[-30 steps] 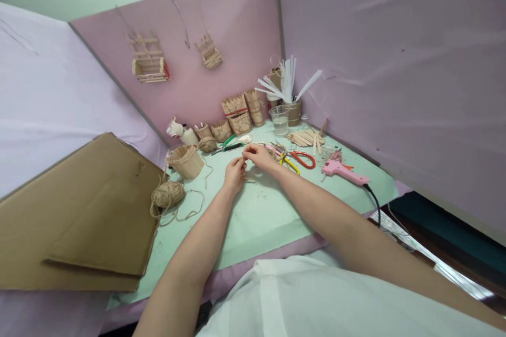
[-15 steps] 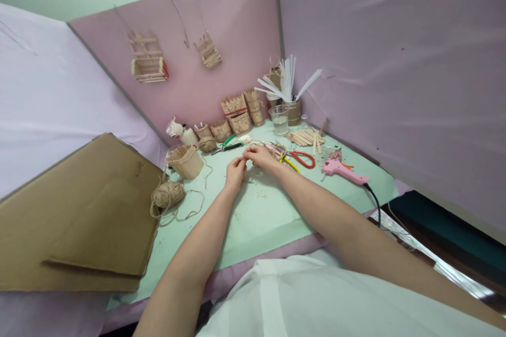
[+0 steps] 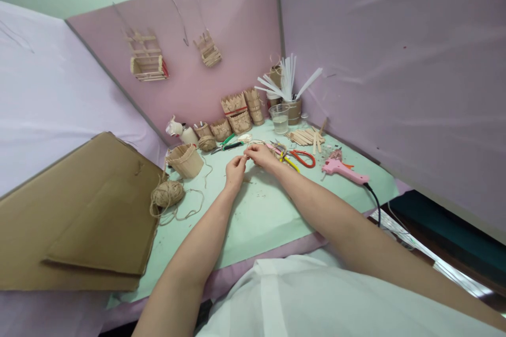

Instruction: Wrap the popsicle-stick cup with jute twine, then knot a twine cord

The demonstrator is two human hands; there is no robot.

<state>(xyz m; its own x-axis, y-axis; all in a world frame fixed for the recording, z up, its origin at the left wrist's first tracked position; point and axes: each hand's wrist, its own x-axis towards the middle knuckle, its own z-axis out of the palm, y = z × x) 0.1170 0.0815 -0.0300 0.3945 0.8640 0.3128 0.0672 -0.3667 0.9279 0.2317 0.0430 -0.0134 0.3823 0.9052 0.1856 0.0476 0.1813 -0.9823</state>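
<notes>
My left hand (image 3: 236, 169) and my right hand (image 3: 261, 156) meet over the middle of the table, fingertips pinched together. Whatever lies between them is too small to make out. Just right of my right hand are red-handled scissors (image 3: 302, 159) and a yellow-handled tool (image 3: 291, 165). Behind my hands lie green-and-black-handled pliers (image 3: 234, 146). Off to the left stands a basket of wooden sticks (image 3: 185, 161), with a ball of twine (image 3: 168, 194) in front of it, its loose strand trailing on the table.
A pink glue gun (image 3: 344, 170) lies at the right, its black cord running off the edge. Craft sticks (image 3: 306, 137) and a plastic cup of liquid (image 3: 280, 120) sit at the back. Cardboard sheets (image 3: 98, 216) fill the left side. Small stick baskets (image 3: 149, 68) hang on the pink wall.
My hands stay pinched together in nearly the same place, with only a slight shift of the fingers. Nothing else on the table has visibly moved.
</notes>
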